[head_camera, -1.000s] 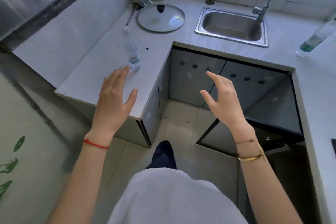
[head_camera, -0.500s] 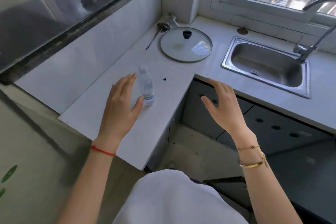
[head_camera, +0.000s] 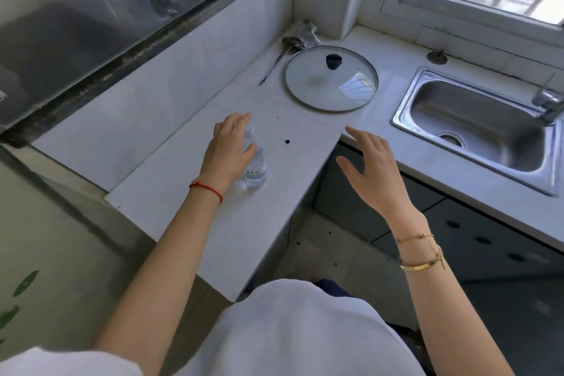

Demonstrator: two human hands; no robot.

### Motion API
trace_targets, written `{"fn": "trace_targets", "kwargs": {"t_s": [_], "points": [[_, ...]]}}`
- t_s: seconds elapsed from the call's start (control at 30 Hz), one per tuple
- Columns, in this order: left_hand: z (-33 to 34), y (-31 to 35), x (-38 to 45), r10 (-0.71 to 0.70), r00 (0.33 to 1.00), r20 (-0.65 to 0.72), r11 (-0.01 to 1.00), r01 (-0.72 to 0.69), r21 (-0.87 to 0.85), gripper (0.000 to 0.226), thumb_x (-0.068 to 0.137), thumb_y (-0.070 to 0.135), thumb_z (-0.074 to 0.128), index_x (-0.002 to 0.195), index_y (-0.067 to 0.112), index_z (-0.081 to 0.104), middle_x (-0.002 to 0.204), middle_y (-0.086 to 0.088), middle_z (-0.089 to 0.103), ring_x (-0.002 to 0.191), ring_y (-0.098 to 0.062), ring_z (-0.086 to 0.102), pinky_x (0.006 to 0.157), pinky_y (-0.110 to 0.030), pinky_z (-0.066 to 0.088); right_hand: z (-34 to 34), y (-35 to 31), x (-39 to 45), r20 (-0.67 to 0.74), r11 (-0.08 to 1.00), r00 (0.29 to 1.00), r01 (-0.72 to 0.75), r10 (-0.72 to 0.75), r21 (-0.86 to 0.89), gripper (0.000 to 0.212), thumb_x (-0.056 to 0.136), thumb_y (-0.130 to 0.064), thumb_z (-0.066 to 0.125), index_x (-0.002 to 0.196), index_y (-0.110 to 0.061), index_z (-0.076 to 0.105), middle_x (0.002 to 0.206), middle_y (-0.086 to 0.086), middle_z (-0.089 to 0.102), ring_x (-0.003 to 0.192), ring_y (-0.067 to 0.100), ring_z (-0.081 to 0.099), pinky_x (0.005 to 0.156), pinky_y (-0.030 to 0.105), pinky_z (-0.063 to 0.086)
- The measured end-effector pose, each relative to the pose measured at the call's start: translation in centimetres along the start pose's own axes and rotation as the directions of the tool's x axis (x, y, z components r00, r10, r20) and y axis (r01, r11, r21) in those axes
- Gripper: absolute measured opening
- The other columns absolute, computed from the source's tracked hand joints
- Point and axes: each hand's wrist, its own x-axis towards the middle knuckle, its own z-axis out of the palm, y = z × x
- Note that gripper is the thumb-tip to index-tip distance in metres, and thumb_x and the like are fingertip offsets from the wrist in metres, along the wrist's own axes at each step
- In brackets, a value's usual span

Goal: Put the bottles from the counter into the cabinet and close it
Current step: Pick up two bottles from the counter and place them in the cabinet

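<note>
A small clear water bottle [head_camera: 255, 170] with a pale label stands upright on the white counter [head_camera: 189, 192], near the inner corner. My left hand [head_camera: 227, 149] wraps its upper part, with the thumb in front and the fingers behind the cap. My right hand [head_camera: 370, 168] hovers open, fingers spread, past the counter's edge and above the floor gap. The dark grey cabinet [head_camera: 476, 241] with round holes in its doors runs under the sink. From here I cannot tell whether its door is open.
A glass pot lid [head_camera: 331, 79] with a black knob lies on the counter behind the bottle, and a ladle [head_camera: 279, 59] lies beside it. The steel sink [head_camera: 476, 128] and tap [head_camera: 549, 104] are at the right, below a window. A tiled wall bounds the left side.
My view has moved closer to the left counter. My left hand went forward from beside the bottle and closed round its upper part. My right hand stayed raised and open.
</note>
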Motion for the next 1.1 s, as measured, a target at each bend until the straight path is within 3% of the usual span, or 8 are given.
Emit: {"fn": "trace_targets", "kwargs": {"t_s": [0.1, 0.27, 0.37, 0.6, 0.73, 0.9, 1.1], "points": [[0.9, 0.0, 1.4, -0.031, 0.998, 0.054, 0.999, 0.030, 0.019, 0.055, 0.088, 0.014, 0.063, 0.140, 0.015, 0.044, 0.139, -0.009, 0.048, 0.123, -0.034, 0.042, 0.096, -0.044, 0.045, -0.4, 0.7, 0.5, -0.011, 1.000, 1.000, -0.003, 0.003, -0.003, 0.054, 0.095, -0.031, 0.057, 0.145, -0.020, 0.039, 0.143, -0.001, 0.048, 0.137, 0.019, 0.034, 0.113, 0.039, 0.033], [1.2, 0.5, 2.8, -0.031, 1.000, 0.000, 0.999, 0.031, -0.017, 0.029, 0.082, 0.006, 0.067, 0.110, 0.013, 0.063, 0.110, -0.013, 0.060, 0.105, -0.032, 0.050, 0.079, -0.038, 0.047, -1.1, 1.9, 0.6, -0.038, 0.999, 0.999, -0.024, 0.024, -0.021, 0.053, 0.096, -0.032, 0.056, 0.145, -0.021, 0.039, 0.142, -0.002, 0.049, 0.136, 0.018, 0.035, 0.112, 0.036, 0.031], [1.6, 2.1, 2.9, 0.042, 0.999, 0.005, 0.999, -0.041, -0.028, 0.027, 0.082, 0.005, 0.067, 0.107, 0.013, 0.065, 0.107, -0.011, 0.061, 0.103, -0.030, 0.050, 0.075, -0.032, 0.041, -1.8, 2.8, 0.3, -0.067, 0.998, 0.996, -0.057, 0.055, -0.023, 0.053, 0.096, -0.033, 0.055, 0.145, -0.023, 0.039, 0.143, -0.003, 0.049, 0.137, 0.018, 0.035, 0.114, 0.038, 0.033], [1.8, 9.1, 5.0, 0.303, 0.953, -0.003, 0.946, -0.301, -0.119, 0.028, 0.079, 0.009, 0.072, 0.106, 0.018, 0.067, 0.104, -0.008, 0.064, 0.096, -0.028, 0.053, 0.077, -0.030, 0.043, -4.6, 5.4, -2.2, -0.214, 0.979, 0.959, -0.198, 0.184, -0.045, 0.053, 0.095, -0.032, 0.057, 0.144, -0.021, 0.040, 0.142, -0.003, 0.049, 0.136, 0.018, 0.037, 0.114, 0.039, 0.034], [2.8, 14.5, 6.5, 0.471, 0.882, 0.032, 0.860, -0.451, -0.238, 0.030, 0.075, 0.010, 0.075, 0.104, 0.017, 0.068, 0.100, -0.007, 0.064, 0.091, -0.028, 0.058, 0.083, -0.043, 0.052, -6.8, 7.1, -3.9, -0.326, 0.951, 0.905, -0.307, 0.275, -0.050, 0.053, 0.094, -0.030, 0.058, 0.144, -0.020, 0.041, 0.143, -0.002, 0.049, 0.134, 0.019, 0.039, 0.112, 0.040, 0.035], [5.8, 21.0, 7.5, 0.640, 0.765, 0.071, 0.740, -0.588, -0.327, 0.028, 0.076, 0.012, 0.076, 0.101, 0.018, 0.068, 0.095, -0.004, 0.064, 0.081, -0.021, 0.054, 0.079, -0.039, 0.052, -10.0, 9.4, -6.3, -0.464, 0.892, 0.801, -0.450, 0.378, -0.050, 0.052, 0.094, -0.029, 0.060, 0.142, -0.017, 0.043, 0.139, 0.002, 0.052, 0.132, 0.020, 0.041, 0.111, 0.041, 0.037], [9.9, 27.6, 8.2, 0.770, 0.624, 0.136, 0.616, -0.669, -0.416, 0.030, 0.076, 0.014, 0.078, 0.103, 0.018, 0.066, 0.096, -0.005, 0.063, 0.086, -0.023, 0.055, 0.078, -0.040, 0.054, -14.0, 13.1, -9.9, -0.594, 0.797, 0.649, -0.604, 0.476, -0.022, 0.050, 0.093, -0.027, 0.061, 0.140, -0.016, 0.046, 0.138, 0.004, 0.053, 0.131, 0.024, 0.043, 0.111, 0.042, 0.037]]}}
